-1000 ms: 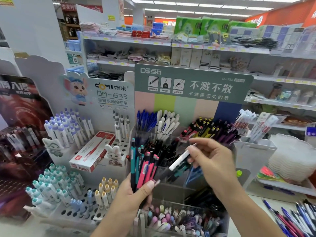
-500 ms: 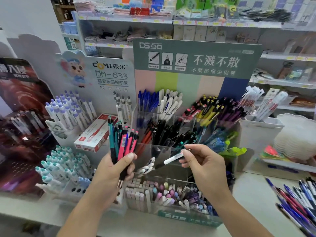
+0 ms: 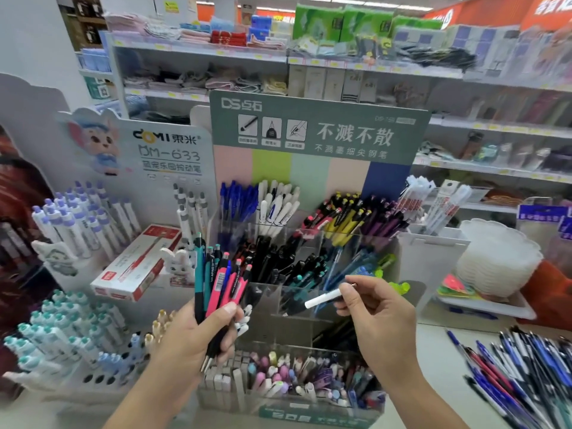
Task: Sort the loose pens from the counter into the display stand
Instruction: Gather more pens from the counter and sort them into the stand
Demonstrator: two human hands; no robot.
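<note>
Both hands holding pens before the display stand
Left hand grips a pen bundle upright; right hand pinches a white pen, leftward of its fingertips

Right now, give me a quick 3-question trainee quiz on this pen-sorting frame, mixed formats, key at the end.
1. True or false: the right hand holds a bundle of pink pens.
2. Multiple choice: where is the pile of loose pens lying? A) on the counter to the right of the display stand B) on the top shelf C) in the red-and-white box
3. Fill in: the left hand grips a bundle of pens coloured teal, black and ____.

Key:
1. False: the right hand pinches a single white pen; the bundle is in the left hand.
2. A
3. pink
</note>
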